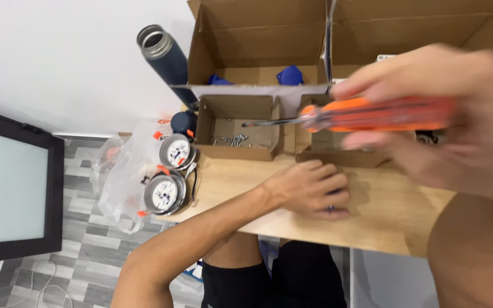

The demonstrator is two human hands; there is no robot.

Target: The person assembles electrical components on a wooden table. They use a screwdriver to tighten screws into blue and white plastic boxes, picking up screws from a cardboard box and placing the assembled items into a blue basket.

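one screwdriver, two gauges, one flask

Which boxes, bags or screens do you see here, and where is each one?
Screen: left edge, flat, pale with black frame.
Large cardboard boxes: behind the table, brown, open.
Small cardboard box: on the table, brown, holding screws.
Plastic bag: table's left end, clear, crumpled.

Dark flask, two round gauges, cardboard boxes.
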